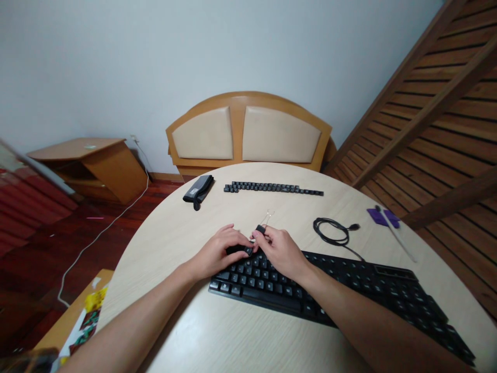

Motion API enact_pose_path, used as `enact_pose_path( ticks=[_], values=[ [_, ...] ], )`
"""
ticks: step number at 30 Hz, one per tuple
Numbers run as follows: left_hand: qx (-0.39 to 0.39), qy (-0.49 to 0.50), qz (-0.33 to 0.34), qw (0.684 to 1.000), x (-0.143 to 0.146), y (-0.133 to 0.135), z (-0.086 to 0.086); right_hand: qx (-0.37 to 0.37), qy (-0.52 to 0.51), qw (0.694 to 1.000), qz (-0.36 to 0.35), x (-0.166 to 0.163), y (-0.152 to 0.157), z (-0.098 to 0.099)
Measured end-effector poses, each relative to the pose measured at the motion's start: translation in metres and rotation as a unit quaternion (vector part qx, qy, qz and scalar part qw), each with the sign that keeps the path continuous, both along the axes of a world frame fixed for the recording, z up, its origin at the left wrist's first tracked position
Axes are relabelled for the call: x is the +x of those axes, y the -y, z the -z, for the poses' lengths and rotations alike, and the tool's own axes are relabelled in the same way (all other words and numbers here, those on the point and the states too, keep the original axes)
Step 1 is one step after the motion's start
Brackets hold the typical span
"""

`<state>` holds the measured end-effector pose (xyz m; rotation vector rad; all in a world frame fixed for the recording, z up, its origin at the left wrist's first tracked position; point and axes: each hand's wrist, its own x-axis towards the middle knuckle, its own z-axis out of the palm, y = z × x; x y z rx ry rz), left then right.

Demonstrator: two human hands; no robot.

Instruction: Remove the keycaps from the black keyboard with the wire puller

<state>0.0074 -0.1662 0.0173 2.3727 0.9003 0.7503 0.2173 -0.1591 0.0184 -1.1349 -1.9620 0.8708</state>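
Observation:
A black keyboard (pixel 267 298) lies at a slant on the round table, with its upper left part hidden under my hands. My right hand (pixel 281 251) is closed around the black handle of a wire keycap puller (pixel 260 228), whose thin wire loops point away from me. Over the keyboard's upper left corner, my left hand (pixel 222 249) is curled, with a black keycap (pixel 248 251) between its thumb and fingers. The fingertips of both hands almost meet. Loose black keycaps (pixel 267 187) lie in rows farther back on the table.
A dark folded pouch (pixel 199 189) lies at the back left of the table (pixel 166 248). To the right are a coiled black cable (pixel 332 231), a purple cloth (pixel 382 216) and a thin pale stick with a dark tip (pixel 398 235). A padded headboard (pixel 248 129) stands behind.

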Motion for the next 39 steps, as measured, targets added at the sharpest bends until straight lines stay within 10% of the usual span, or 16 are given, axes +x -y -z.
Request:
enact_pose_path(
  ticks=[25, 34, 39],
  values=[
    [0.135, -0.032, 0.034, 0.990, 0.004, 0.000, -0.002, -0.070, -0.084, 0.994, -0.008, -0.001, -0.008, 0.010],
    [0.065, 0.123, -0.168, 0.976, -0.003, -0.031, 0.009, -0.047, 0.021, 0.998, -0.047, 0.009, 0.005, -0.015],
    [0.145, -0.002, -0.235, 0.961, -0.013, -0.079, 0.011, -0.033, 0.026, 0.998, -0.035, 0.016, 0.022, -0.015]
  ],
)
